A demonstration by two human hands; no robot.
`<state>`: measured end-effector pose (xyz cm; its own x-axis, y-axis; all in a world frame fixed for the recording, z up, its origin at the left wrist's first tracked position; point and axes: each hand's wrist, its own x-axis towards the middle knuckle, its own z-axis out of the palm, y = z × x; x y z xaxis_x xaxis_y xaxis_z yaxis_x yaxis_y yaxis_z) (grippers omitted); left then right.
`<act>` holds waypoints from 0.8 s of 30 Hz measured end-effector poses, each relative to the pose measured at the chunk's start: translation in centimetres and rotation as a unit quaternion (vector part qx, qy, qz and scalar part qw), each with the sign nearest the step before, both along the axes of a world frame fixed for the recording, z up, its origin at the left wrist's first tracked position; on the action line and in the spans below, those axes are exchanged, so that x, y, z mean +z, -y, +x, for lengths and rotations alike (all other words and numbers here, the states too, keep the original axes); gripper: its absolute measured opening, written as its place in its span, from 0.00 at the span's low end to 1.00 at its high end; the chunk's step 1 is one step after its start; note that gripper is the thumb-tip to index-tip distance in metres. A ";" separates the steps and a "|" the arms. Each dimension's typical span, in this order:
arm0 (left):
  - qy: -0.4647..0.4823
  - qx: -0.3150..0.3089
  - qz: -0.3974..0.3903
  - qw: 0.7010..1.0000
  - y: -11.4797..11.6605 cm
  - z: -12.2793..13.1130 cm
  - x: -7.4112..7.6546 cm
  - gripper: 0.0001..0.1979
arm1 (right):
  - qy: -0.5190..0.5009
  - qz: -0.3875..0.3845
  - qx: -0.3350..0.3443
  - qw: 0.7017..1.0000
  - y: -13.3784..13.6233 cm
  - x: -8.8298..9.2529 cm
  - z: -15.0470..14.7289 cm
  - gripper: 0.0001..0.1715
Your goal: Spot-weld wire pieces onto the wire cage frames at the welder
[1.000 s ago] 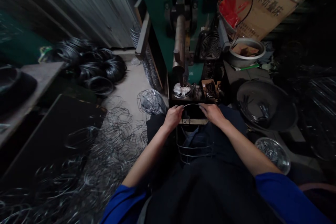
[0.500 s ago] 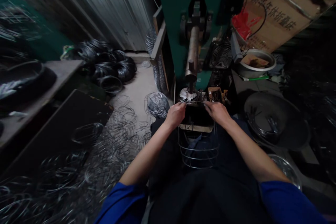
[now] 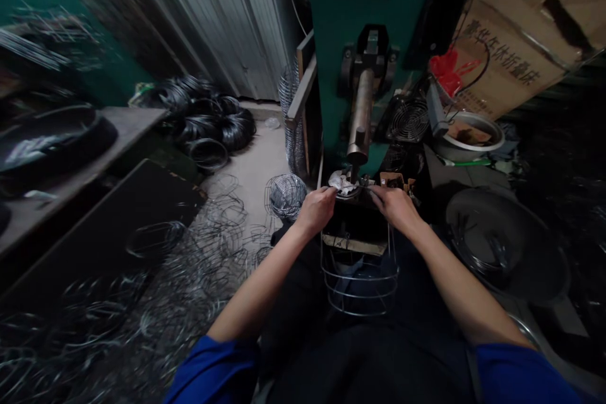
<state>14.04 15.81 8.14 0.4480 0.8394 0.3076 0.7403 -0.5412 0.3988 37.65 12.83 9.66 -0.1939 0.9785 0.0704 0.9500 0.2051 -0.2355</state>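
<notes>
A wire basket with curved wire rungs hangs between my forearms, over my lap. At its far end my left hand pinches the wire on the left side. On the right side, my right hand is closed on the same basket's wire with the thumb and fingers together. Just beyond my hands, the metal arm of a green machine reaches down to a dark tip. A crumpled white cloth or paper lies by the tip. The exact contact between wire and tip is too small to make out.
Stacked wire baskets stand on the floor left of my knee. Loose wire rings cover the floor further left, with black wire coils behind. On the right are a dark round tray, a metal bowl and a cardboard box.
My view has tilted up, so the machine sits lower and more of its switch panel shows. Both hands keep hold of the basket and have barely moved in the picture.
</notes>
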 end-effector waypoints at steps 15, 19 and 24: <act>0.011 0.010 0.007 1.000 -0.5 -0.4 -0.3 0.13 | 0.007 0.009 0.011 1.000 -0.9 0.2 -0.2 0.21; 0.024 0.009 0.008 1.000 -0.5 -0.3 -0.5 0.13 | 0.013 0.006 0.010 1.000 -0.9 0.4 -0.3 0.20; 0.033 0.015 0.007 0.999 -0.5 -0.3 -0.6 0.12 | 0.028 0.005 0.007 1.000 -1.0 0.5 -0.3 0.20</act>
<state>13.78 16.31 7.59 0.4005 0.8479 0.3474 0.7291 -0.5246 0.4396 37.38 13.79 10.13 -0.2105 0.9752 0.0688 0.9587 0.2197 -0.1805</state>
